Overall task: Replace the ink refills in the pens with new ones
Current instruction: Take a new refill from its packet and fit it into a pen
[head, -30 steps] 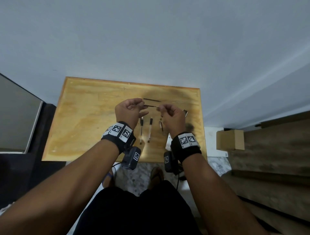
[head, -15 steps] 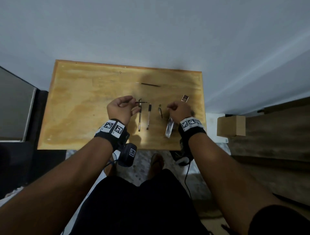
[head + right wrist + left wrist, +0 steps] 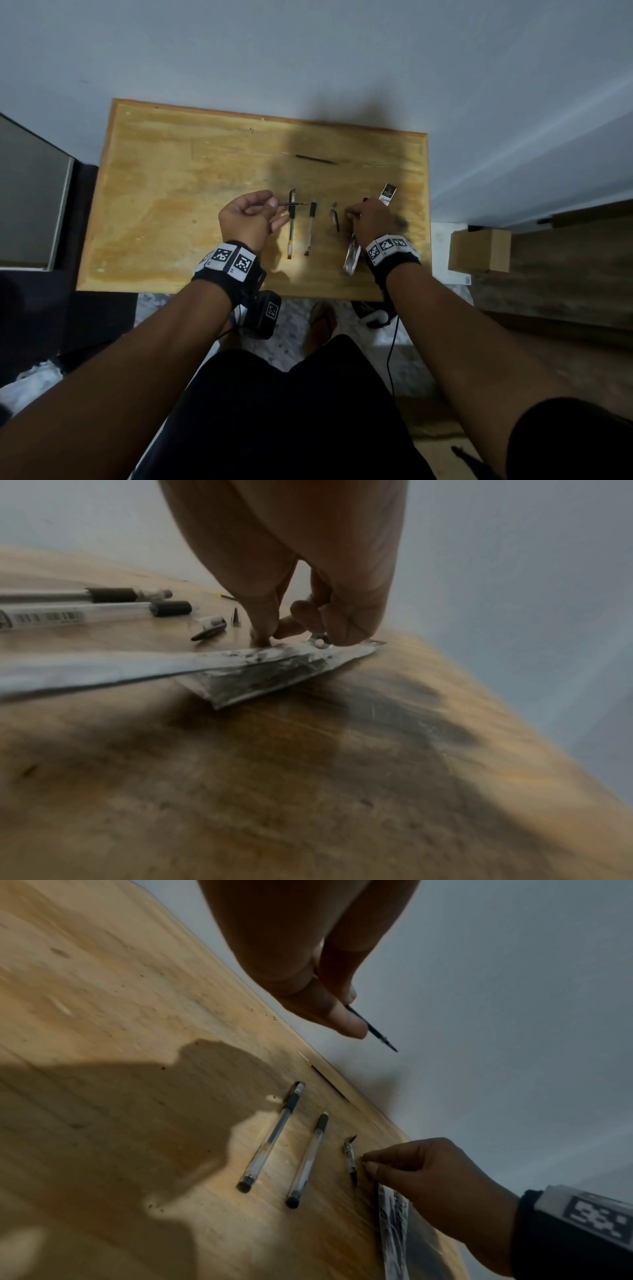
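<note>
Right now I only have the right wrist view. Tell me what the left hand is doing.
Observer: The left hand pinches a thin dark refill between thumb and finger, held off the table.
Operator: Give me where its tip points.
Observer: In the head view it points toward the right hand, crossing above the left pen near its dark grip.
Operator: Report any other loose refill.
Observer: A spare refill lies flat near the table's far edge, beyond the left pen and the right pen.
</note>
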